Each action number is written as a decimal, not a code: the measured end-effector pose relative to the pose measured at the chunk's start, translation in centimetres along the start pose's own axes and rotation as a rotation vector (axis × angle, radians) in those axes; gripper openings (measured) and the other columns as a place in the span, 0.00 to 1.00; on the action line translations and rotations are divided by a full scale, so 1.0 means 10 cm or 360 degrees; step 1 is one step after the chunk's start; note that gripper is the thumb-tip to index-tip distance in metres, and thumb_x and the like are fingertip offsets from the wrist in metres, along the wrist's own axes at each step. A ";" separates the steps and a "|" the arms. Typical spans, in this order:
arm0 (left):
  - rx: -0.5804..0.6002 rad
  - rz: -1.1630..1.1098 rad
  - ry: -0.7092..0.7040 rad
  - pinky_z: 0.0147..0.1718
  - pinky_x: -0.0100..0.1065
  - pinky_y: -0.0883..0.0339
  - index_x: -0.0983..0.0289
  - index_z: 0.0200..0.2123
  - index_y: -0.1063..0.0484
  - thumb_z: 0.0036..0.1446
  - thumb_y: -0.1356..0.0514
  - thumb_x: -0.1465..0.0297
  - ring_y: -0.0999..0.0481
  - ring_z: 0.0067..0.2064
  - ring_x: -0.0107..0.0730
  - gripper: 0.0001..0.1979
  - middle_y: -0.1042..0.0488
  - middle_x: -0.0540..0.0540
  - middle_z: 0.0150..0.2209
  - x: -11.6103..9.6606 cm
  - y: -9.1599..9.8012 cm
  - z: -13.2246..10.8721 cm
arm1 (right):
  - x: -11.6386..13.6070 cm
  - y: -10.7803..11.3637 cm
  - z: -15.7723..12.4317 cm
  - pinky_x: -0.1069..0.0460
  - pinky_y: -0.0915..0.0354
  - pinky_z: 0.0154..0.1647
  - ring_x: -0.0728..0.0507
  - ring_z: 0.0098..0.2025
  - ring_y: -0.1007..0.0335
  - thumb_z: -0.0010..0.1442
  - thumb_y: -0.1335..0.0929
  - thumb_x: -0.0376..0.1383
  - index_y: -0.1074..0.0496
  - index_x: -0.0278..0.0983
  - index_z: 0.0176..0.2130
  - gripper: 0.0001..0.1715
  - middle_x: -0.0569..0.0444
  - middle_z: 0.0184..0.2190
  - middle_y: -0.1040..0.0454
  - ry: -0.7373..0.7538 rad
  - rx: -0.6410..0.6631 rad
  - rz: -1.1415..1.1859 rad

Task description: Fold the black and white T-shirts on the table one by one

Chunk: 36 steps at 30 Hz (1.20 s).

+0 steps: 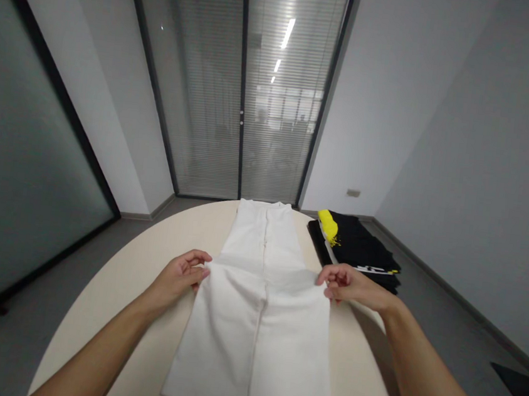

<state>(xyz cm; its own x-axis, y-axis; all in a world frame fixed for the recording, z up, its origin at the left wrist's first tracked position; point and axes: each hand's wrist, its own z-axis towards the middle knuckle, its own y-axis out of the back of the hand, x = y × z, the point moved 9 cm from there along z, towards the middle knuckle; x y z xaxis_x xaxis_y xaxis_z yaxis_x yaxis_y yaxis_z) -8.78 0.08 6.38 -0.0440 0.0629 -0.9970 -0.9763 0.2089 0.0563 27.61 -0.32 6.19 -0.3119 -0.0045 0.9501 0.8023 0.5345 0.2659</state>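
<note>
The left hand (185, 271) and the right hand (343, 285) each pinch a side edge of what look like white trousers (288, 333) between thumb and fingers, a grip that seems to keep the cloth drawn straight across. The trousers lie lengthwise on the tabletop (160, 244), the narrower end beyond the hands, the wider on their near side. Just past the right hand, a stack of folded black clothes (364, 243) bears a yellow piece (328, 225), apparently kept aside so the trousers can stretch out.
</note>
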 end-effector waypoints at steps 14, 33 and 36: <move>-0.0130 -0.0276 -0.0160 0.50 0.37 0.30 0.62 0.61 0.34 0.48 0.27 0.62 0.22 0.49 0.39 0.39 0.22 0.61 0.50 0.09 -0.05 0.08 | 0.06 0.34 0.04 0.58 0.46 0.20 0.54 0.21 0.39 0.51 0.23 0.50 0.25 0.34 0.41 0.27 0.60 0.23 0.32 0.0115 -0.0684 0.0056; -0.0054 0.0190 -0.0220 0.64 0.46 0.41 0.64 0.71 0.51 0.57 0.36 0.60 0.35 0.66 0.45 0.43 0.44 0.68 0.70 0.52 -0.16 0.43 | -0.15 0.16 0.34 0.44 0.34 0.54 0.40 0.48 0.27 0.61 0.33 0.37 0.37 0.34 0.61 0.29 0.41 0.53 0.29 0.0112 -0.1140 -0.1113; -0.0049 0.0239 -0.0205 0.61 0.48 0.37 0.63 0.70 0.48 0.58 0.36 0.60 0.33 0.65 0.46 0.41 0.42 0.68 0.69 0.56 -0.15 0.42 | -0.09 0.09 0.35 0.44 0.38 0.59 0.39 0.55 0.32 0.61 0.33 0.35 0.36 0.35 0.61 0.29 0.41 0.56 0.31 0.0195 -0.1100 -0.1227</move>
<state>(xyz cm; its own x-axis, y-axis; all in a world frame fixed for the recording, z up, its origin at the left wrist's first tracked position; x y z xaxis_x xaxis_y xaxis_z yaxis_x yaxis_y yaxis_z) -6.65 4.19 0.89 -0.1641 0.2159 -0.9625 -0.9669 0.1583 0.2004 26.86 3.15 5.03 -0.8404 -0.2458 0.4830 0.5363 -0.2498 0.8062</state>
